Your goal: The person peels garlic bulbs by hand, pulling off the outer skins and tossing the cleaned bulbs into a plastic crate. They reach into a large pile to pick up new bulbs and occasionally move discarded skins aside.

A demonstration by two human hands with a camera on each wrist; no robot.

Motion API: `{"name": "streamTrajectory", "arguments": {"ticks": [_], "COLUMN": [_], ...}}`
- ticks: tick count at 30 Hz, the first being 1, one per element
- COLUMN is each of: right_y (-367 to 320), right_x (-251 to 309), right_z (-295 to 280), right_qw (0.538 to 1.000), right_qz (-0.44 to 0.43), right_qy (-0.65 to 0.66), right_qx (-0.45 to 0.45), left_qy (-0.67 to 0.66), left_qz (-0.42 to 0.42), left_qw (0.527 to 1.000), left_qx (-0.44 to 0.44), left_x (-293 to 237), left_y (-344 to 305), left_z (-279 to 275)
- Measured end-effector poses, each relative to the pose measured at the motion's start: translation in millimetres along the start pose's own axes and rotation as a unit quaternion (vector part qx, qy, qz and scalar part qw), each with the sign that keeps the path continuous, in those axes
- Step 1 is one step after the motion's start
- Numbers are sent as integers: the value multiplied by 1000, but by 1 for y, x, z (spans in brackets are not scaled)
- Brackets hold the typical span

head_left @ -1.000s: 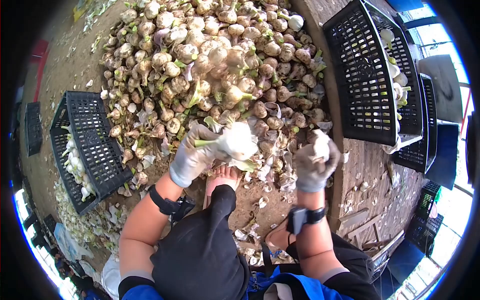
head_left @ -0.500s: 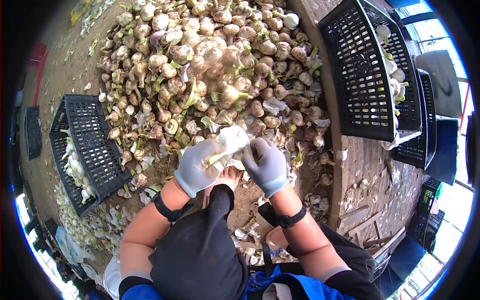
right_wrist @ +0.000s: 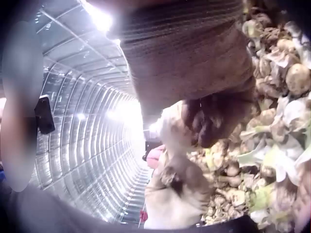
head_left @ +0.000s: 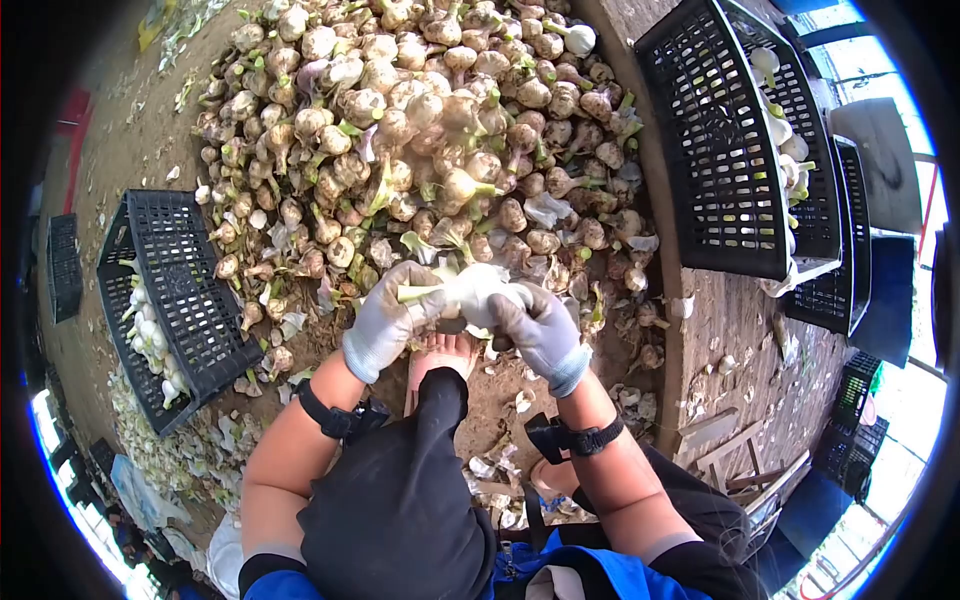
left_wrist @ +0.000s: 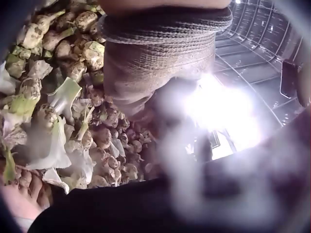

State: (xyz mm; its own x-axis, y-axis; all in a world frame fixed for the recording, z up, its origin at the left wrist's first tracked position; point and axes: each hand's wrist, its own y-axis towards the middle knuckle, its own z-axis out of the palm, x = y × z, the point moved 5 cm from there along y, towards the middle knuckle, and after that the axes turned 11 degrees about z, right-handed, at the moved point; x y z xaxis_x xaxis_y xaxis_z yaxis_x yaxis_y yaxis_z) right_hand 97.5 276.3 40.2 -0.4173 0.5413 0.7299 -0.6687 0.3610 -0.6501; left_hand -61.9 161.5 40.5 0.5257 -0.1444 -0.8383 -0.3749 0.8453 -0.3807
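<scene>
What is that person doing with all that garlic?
A person in grey gloves sits by a big pile of dirty garlic on the ground. The left hand grips a white garlic bulb near its green stalk, and the right hand curls its fingers round the other side, where loose skin hangs. Black crates stand on both sides: the left crate and the right crate each hold some clean white bulbs. Scraps of skin lie about the feet.

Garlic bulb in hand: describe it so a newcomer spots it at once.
Find the big garlic heap; at its near edge the left hand and right hand meet. The bulb they hold is clean white, unlike the dirty brown ones behind.
</scene>
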Motion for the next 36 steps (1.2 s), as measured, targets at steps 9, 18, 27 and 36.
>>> {"name": "streamTrajectory", "arguments": {"ticks": [9,18,27,36], "right_y": [-16,-23,-11,-17], "right_x": [-40,8,8,-13], "right_z": [-25,-26,1,9], "right_qw": [772,982,955,962], "right_qz": [-109,-180,-226,-200], "right_qy": [615,-63,73,-41], "right_qx": [123,-16,-179,-182], "left_qy": [-258,-408,-267,39], "left_qz": [-126,-180,-219,-124], "left_qw": [955,893,921,976], "left_qx": [70,54,178,175], "left_x": [12,39,38,27], "left_y": [3,-6,-20,-3], "left_z": [3,-13,7,16]}}
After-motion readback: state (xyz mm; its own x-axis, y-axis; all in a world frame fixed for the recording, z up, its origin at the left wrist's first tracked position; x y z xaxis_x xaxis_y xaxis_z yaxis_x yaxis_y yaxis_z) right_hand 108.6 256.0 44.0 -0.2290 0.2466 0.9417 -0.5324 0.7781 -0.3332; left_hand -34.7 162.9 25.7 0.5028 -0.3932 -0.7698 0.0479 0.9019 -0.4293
